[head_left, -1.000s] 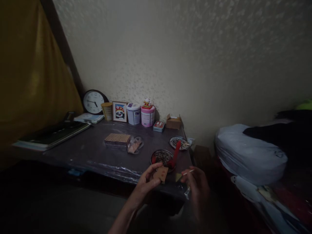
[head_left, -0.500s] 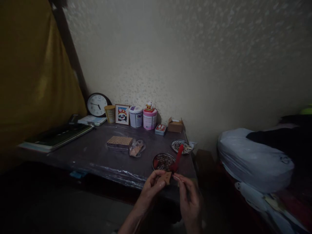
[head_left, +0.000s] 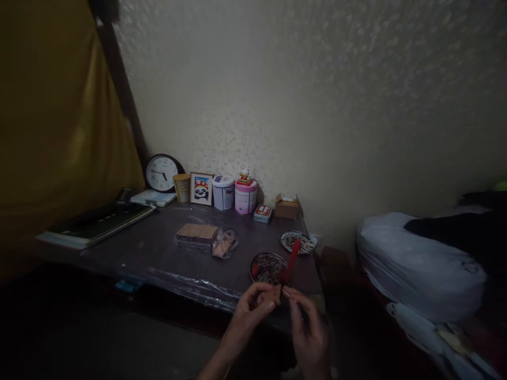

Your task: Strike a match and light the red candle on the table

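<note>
Both hands are meeting just off the tabletop's (head_left: 158, 248) near right corner. The left hand (head_left: 253, 309) is pinching a small tan card piece (head_left: 274, 295) in its fingers, and the right hand (head_left: 307, 330) is closing its fingers on that piece's right edge. Right behind them, a patterned dish (head_left: 266, 266) with a red tool (head_left: 291, 259) is crowding the near edge; a second dish (head_left: 295, 241) is sitting beyond. A wafer-like block (head_left: 197, 233) and wrapped bundle (head_left: 224, 244) are lying mid-tabletop. The near left stretch is lying bare.
</note>
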The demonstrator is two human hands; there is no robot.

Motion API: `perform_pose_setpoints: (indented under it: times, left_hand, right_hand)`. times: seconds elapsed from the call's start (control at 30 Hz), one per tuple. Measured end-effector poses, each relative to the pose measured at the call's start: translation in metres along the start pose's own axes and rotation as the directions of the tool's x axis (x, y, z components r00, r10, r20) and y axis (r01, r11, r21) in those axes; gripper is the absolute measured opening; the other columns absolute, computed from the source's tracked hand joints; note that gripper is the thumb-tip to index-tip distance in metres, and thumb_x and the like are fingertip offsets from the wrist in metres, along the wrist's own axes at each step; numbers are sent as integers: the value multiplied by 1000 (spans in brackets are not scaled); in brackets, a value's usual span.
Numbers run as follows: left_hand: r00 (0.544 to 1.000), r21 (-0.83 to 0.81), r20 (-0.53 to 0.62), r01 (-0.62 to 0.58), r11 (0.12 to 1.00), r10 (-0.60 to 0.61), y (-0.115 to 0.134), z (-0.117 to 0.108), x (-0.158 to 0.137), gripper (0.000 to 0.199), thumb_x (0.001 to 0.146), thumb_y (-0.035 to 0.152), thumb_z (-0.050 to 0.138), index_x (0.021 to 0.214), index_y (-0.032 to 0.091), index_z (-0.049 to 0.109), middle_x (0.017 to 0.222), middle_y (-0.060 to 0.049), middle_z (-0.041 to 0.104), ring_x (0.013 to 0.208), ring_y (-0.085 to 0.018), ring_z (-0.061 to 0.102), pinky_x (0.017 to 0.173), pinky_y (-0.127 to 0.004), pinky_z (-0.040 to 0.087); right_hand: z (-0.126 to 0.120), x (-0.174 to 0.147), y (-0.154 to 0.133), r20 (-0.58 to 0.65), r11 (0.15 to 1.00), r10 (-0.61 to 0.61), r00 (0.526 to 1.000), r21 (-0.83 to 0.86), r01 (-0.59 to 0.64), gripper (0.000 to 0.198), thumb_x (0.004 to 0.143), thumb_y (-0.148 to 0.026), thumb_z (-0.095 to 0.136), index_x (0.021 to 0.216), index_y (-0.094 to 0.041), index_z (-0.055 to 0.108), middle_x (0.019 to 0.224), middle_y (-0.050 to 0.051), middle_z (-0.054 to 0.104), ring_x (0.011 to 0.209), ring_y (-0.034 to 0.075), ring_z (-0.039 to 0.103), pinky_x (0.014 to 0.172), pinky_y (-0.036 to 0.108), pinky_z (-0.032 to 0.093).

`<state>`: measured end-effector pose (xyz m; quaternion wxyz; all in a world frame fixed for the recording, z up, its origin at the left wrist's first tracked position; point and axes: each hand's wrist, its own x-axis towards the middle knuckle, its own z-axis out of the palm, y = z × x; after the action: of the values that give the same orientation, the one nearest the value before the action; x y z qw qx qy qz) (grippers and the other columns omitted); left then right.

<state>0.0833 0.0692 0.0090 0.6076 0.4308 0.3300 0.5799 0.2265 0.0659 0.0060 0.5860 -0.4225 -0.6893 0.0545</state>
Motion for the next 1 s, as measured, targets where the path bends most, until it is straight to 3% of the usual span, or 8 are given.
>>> perform_pose_setpoints:
  times: [0.23, 0.43, 0.77, 1.0]
  left_hand:
    - [1000, -45, 28, 5, 999, -4, -1, -4, 2, 32, 64, 34, 74, 93, 21, 66, 85, 0, 67, 80, -17, 56, 72, -25, 38]
    - [990, -147, 142, 12, 989, 9, -3, -4, 2, 37, 65, 27, 74, 99, 20, 64, 95, -4, 69, 91, -19, 58, 82, -28, 39]
    - [977, -225, 211, 29, 974, 20, 3, -2, 0, 39, 64, 19, 75, 101, 20, 63, 99, -4, 69, 93, -17, 60, 83, -26, 39]
    - [983, -217, 182, 28, 976, 13, 5, 0, 0, 39, 62, 21, 77, 99, 21, 64, 96, -3, 70, 92, -18, 60, 84, -27, 39]
  right_hand:
    - [0, 1, 5, -28, 999, -18, 999, -43, 17, 12, 85, -21, 51, 94, -22, 60, 92, 5, 71, 84, 17, 68, 75, 27, 56]
    - [0, 0, 13, -13, 999, -22, 1000, -27, 21, 13, 85, -22, 51, 95, -23, 60, 93, 5, 71, 85, 18, 69, 76, 29, 56]
    - [-1, 2, 11, -25, 998, -44, 999, -46, 43, 11, 86, -22, 51, 92, -22, 61, 91, 5, 71, 83, 17, 68, 75, 26, 55]
    - [-1, 3, 12, -27, 997, -58, 998, -45, 57, 12, 85, -24, 51, 92, -22, 62, 91, 6, 72, 81, 18, 69, 73, 28, 57]
